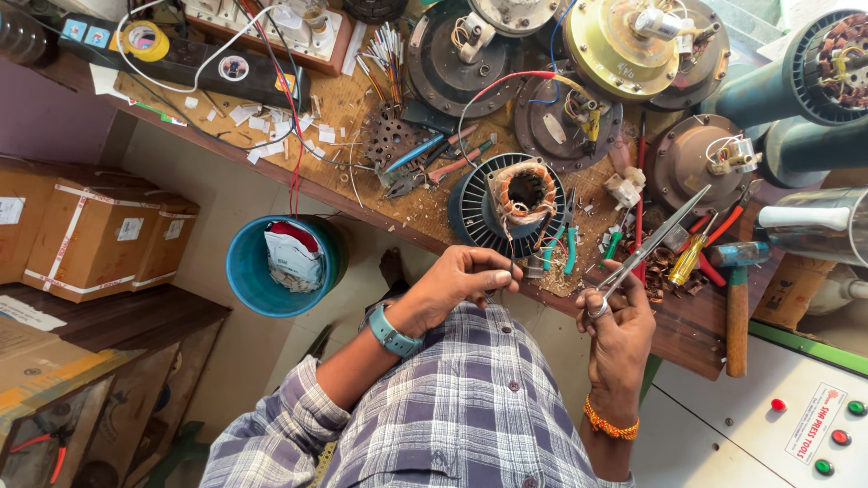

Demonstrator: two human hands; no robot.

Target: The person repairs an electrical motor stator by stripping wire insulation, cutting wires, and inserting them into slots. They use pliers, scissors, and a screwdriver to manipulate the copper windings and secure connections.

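— What have you got on?

— My shirt [452, 407] is a plaid of blue-grey, white and purple, with small dark buttons down the front, sleeves rolled above the elbow.

— And at the wrists?

— Left of the shirt's button line, my left hand [461, 280] has a teal watch [391, 333] strapped below it. Right of that line, my right hand [619, 321] has a silver ring on one finger and an orange bead bracelet [609, 423] at the wrist.
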